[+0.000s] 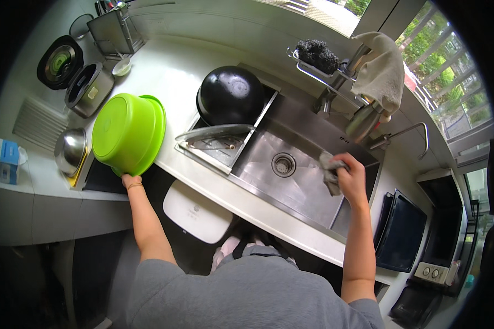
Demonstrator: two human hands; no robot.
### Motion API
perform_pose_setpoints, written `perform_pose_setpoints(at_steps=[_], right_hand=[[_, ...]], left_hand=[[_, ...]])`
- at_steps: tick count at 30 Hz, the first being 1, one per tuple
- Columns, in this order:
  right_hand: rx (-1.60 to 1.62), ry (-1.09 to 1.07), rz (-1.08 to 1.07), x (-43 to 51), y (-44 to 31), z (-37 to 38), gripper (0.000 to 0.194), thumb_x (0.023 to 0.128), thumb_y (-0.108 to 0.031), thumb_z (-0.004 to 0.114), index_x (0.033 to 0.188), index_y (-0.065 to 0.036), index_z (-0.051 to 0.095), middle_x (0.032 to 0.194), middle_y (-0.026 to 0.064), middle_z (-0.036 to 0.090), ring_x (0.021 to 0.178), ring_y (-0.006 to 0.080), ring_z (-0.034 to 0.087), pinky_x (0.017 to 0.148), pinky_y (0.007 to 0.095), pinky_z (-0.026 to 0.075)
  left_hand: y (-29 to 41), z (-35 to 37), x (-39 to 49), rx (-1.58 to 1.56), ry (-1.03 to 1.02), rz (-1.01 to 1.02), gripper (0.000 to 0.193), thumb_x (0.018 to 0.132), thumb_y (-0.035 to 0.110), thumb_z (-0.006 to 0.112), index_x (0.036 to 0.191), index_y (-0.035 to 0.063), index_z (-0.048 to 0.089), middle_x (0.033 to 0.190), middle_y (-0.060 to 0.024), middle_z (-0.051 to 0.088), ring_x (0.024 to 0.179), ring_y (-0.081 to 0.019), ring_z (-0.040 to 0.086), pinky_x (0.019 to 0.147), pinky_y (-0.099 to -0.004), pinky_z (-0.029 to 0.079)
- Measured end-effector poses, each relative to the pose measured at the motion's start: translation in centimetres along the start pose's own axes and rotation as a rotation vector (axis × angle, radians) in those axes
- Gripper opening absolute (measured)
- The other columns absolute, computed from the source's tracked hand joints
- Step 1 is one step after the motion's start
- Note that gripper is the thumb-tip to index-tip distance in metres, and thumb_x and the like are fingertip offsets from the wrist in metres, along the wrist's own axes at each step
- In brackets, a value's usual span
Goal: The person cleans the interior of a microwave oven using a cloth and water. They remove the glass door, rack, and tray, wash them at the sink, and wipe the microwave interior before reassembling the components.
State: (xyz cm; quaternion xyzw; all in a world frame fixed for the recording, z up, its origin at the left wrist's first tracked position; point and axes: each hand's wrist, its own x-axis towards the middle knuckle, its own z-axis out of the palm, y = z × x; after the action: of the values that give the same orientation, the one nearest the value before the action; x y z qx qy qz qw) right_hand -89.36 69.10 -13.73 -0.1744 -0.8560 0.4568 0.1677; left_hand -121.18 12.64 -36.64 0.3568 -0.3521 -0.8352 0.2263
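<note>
My left hand (131,181) grips the rim of a bright green plastic basin (117,127), tipped so that its outer base shows, over the left end of the counter. Most of those fingers are hidden behind the rim. Above the right side of the stainless steel sink (263,152), my right hand (352,177) clutches a crumpled greyish cloth (331,172). An upturned black wok (232,94) rests at the sink's left, with a glass lid (216,132) leaning in front of it on a drain tray (218,154).
A rice cooker (90,90) with its lid open and a metal bowl (71,150) stand at the left. Behind the sink rise a faucet (325,100) and a draped towel (378,70). Dark trays (401,230) and a toaster oven (442,222) occupy the right. A white bin (197,211) sits below the counter.
</note>
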Motion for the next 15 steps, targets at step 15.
perform_pose_setpoints(at_steps=[15], right_hand=[[-0.114, 0.027, 0.261, 3.4, 4.6, 6.5, 0.031, 0.077, -0.028, 0.062, 0.073, 0.002, 0.059, 0.059, 0.0101, 0.058, 0.056, 0.0140, 0.052, 0.055, 0.0310, 0.042]], left_hand=[[5.4, 6.5, -4.0, 0.969, -0.014, 0.289, 0.048, 0.081, 0.028, 0.053, 0.112, -0.0083, 0.047, 0.118, -0.0225, 0.046, 0.100, -0.0290, 0.050, 0.082, -0.0398, 0.044]])
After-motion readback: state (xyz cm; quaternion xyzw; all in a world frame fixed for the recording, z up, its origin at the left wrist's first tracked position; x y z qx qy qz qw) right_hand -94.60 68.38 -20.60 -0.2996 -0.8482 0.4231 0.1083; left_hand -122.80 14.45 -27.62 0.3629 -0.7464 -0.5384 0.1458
